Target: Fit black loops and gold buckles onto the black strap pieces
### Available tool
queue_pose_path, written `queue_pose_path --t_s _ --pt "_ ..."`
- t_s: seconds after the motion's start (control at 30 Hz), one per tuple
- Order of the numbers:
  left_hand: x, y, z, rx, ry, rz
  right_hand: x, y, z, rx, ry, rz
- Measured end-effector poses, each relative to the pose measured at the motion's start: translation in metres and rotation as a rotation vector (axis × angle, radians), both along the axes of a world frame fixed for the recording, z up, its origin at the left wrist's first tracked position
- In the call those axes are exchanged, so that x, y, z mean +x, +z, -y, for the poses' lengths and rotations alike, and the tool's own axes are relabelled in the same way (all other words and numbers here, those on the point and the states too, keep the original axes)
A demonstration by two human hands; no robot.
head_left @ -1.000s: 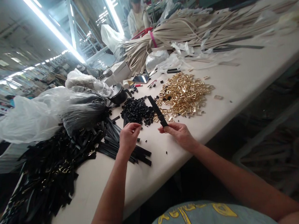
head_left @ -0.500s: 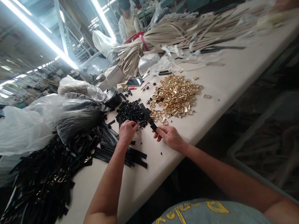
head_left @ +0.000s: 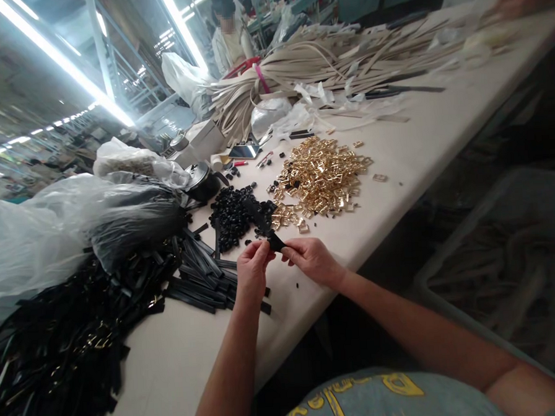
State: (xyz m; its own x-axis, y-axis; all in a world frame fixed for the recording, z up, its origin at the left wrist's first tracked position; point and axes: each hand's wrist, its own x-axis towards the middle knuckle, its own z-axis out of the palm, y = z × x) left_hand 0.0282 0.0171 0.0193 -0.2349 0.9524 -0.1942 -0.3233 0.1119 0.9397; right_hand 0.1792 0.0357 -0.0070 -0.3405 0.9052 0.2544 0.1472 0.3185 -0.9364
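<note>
Right at the near edge of the white counter (head_left: 424, 157), both hands meet over one black strap (head_left: 262, 224). The left hand (head_left: 253, 272) has its fingers pinched closed on the strap's near end, and the right hand (head_left: 314, 260) pinches the same end from the other side; the rest of the strap runs up and away from the hands, over the heap of small black loops (head_left: 235, 211). Whether a loop is already on the strap tip is too small to tell.

Just beyond the loops lies a pile of gold buckles (head_left: 321, 176), large and loosely spread. To the left, a stack of black straps (head_left: 201, 274) lies beside the left hand, and farther left a bigger dark mass of black straps with gold fittings (head_left: 66, 355) spills toward the counter edge, partly under clear plastic bags (head_left: 50, 226). A bundle of cream straps (head_left: 325, 59) sits at the far end.

Judging from the piles, a good many straps appear finished, yet plenty of buckles and loops remain, so the work looks well under way but far from over.
</note>
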Motion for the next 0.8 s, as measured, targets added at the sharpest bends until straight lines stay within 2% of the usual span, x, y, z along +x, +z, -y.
queue_pose_path --t_s 0.13,0.23,0.3,0.47,0.53,0.67,0.8 --pt "-0.005 -0.001 0.001 -0.014 -0.008 0.012 0.001 0.001 0.001 -0.044 -0.037 -0.079" --pt "-0.015 -0.002 0.004 0.002 -0.024 -0.09 0.001 0.002 0.0 -0.053 -0.045 -0.068" --pt "-0.024 -0.002 0.006 0.026 -0.033 -0.272 0.0 0.001 -0.001 -0.05 -0.06 -0.051" --pt "-0.044 -0.003 0.008 0.11 -0.177 -0.957 -0.001 0.002 -0.002 -0.048 -0.095 -0.06" --pt "-0.052 -0.004 0.003 0.147 -0.191 -1.171 -0.001 0.003 -0.002 -0.042 -0.093 -0.05" --pt "-0.071 -0.006 -0.019 0.153 -0.137 -1.412 0.0 0.004 -0.002 -0.039 -0.082 -0.049" --pt "-0.085 -0.005 -0.042 0.092 -0.215 -1.54 0.0 0.002 -0.002 -0.039 -0.075 -0.028"
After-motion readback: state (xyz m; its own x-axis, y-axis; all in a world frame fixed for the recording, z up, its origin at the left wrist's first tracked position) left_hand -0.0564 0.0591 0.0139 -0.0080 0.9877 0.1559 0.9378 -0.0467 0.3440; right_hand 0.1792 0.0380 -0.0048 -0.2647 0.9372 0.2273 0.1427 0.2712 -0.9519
